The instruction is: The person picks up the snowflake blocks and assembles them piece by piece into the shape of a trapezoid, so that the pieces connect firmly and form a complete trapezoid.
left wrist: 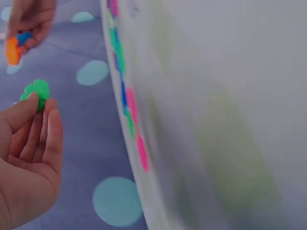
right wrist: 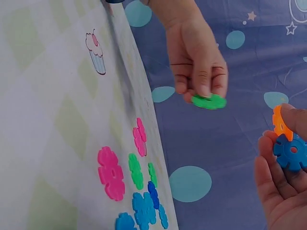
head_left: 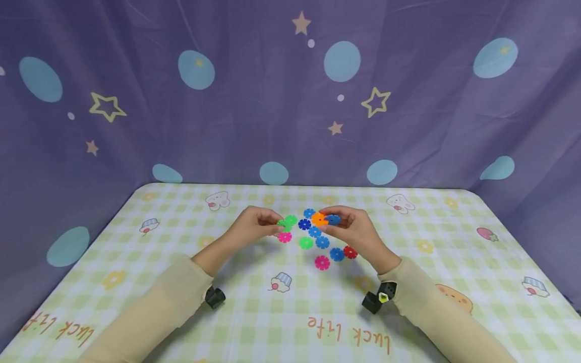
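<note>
My left hand (head_left: 247, 227) pinches a green snowflake disc (left wrist: 41, 88) between thumb and fingers, held above the table. Across from it, my right hand (head_left: 356, 229) grips an orange snowflake disc (right wrist: 279, 123) and a blue snowflake disc (right wrist: 291, 153). These two look slotted together at an angle, the orange one pointing toward the left hand. A gap separates the green disc from the orange one. Below and between the hands lie loose discs, among them a dark blue disc (head_left: 304, 224), a green disc (head_left: 306, 243) and a pink disc (head_left: 322, 262).
Several more discs lie flat in the same group, including a red disc (head_left: 350, 252) near the right wrist and a pink disc (head_left: 285, 237) by the left fingertips. A checked tablecloth (head_left: 254, 322) covers the table. Behind it hangs a purple curtain (head_left: 290, 126).
</note>
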{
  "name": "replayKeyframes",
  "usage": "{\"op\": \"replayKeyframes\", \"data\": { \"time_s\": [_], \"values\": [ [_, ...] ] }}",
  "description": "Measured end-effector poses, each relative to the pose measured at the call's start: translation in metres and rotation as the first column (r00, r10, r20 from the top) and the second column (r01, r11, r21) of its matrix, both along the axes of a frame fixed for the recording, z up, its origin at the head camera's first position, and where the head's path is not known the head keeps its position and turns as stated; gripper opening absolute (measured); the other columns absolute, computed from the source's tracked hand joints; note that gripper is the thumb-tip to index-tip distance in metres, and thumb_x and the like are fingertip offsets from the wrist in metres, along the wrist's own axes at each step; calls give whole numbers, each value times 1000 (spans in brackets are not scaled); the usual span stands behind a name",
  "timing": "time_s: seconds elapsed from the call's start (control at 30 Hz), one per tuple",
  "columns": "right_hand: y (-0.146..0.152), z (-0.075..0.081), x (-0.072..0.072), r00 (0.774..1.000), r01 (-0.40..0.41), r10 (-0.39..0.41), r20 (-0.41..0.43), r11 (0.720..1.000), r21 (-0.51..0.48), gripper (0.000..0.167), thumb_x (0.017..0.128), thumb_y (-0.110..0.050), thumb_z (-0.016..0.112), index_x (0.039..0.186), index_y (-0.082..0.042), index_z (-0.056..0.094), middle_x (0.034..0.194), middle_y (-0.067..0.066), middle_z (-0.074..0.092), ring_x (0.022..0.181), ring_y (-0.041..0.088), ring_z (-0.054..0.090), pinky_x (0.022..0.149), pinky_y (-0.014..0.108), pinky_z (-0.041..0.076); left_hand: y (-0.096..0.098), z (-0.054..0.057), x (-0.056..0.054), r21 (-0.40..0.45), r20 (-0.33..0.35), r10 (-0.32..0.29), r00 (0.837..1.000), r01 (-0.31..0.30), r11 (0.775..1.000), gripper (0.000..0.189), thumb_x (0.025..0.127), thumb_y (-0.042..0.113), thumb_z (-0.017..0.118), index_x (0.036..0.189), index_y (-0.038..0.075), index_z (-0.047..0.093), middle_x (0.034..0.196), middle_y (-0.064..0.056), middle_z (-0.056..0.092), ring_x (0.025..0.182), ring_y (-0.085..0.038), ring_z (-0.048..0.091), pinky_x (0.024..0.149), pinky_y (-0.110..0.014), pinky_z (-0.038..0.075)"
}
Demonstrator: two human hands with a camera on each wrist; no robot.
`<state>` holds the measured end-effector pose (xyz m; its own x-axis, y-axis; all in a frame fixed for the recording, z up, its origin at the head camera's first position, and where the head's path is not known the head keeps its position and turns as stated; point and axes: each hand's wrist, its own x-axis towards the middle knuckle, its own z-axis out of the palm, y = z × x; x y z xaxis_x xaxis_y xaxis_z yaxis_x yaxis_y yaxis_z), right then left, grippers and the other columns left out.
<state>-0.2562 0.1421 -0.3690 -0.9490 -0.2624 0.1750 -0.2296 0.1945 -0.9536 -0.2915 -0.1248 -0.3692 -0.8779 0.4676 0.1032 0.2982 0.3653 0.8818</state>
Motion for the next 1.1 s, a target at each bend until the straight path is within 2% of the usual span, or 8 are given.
{"op": "replayKeyframes", "data": {
  "time_s": [0.1, 0.23, 0.37, 0.6, 0.7, 0.83, 0.93, 1.1],
  "values": [
    [-1, 1, -1, 1000, 3, -3, -4, 1000, -6, 32, 81, -12, 75, 112, -7, 68, 103, 10, 70, 68, 19, 63, 67, 28, 53, 9, 6, 3, 66, 5, 21, 1000, -22, 998, 20, 86, 6, 67, 102, -6, 69, 88, -13, 71, 75, -25, 67, 70, -40, 56],
    [-2, 2, -1, 1000, 9, -9, -4, 1000, -15, 32, 81, -13, 75, 112, -7, 67, 102, 9, 70, 60, 15, 56, 60, 24, 47, 21, 11, 9, 137, -1, 60, 998, -59, 989, 23, 87, 8, 68, 104, -7, 69, 90, -17, 71, 77, -28, 68, 68, -33, 57],
    [-2, 1, -1, 1000, 8, -8, -9, 1000, -13, 32, 82, -15, 74, 112, -7, 67, 100, 9, 70, 57, 15, 51, 58, 27, 44, 30, 14, 13, 177, -34, 107, 994, -99, 979, 22, 86, 9, 69, 103, -5, 70, 91, -16, 71, 78, -22, 68, 66, -25, 56],
    [-1, 0, -2, 1000, 3, -3, -31, 1000, -15, 32, 83, -20, 73, 112, -9, 67, 98, 12, 70, 49, 15, 36, 53, 33, 39, 41, 17, 16, 222, -72, 119, 990, -101, 970, 20, 86, 9, 69, 100, -4, 71, 90, -15, 72, 73, -12, 67, 71, -36, 57],
    [-1, 1, -2, 999, 11, -11, -30, 1000, -13, 32, 83, -20, 73, 112, -10, 67, 98, 12, 70, 49, 16, 38, 53, 32, 40, 44, 18, 17, 228, -73, 121, 990, -102, 968, 19, 86, 8, 68, 100, -3, 71, 91, -14, 72, 74, -13, 67, 71, -31, 57],
    [-1, 3, -2, 1000, 20, -20, -23, 1000, -19, 31, 83, -17, 73, 112, -8, 67, 98, 13, 70, 53, 16, 50, 55, 28, 43, 47, 18, 17, 240, -61, 132, 989, -114, 964, 18, 86, 9, 68, 101, -3, 71, 91, -15, 71, 75, -15, 67, 71, -27, 56],
    [-1, 3, -3, 1000, 24, -25, -19, 999, -24, 31, 84, -17, 73, 113, -8, 67, 98, 14, 70, 53, 16, 50, 52, 25, 41, 48, 17, 17, 259, -54, 136, 989, -118, 959, 19, 86, 9, 68, 101, -3, 71, 92, -15, 71, 75, -15, 67, 72, -27, 56],
    [1, 3, -4, 999, 46, -47, -22, 999, -7, 30, 84, -18, 73, 112, -9, 68, 93, 10, 70, 49, 16, 41, 48, 26, 36, 51, 16, 18, 295, -50, 147, 988, -125, 947, 19, 86, 8, 69, 101, -4, 71, 92, -16, 71, 75, -15, 68, 73, -28, 56]
  ]
}}
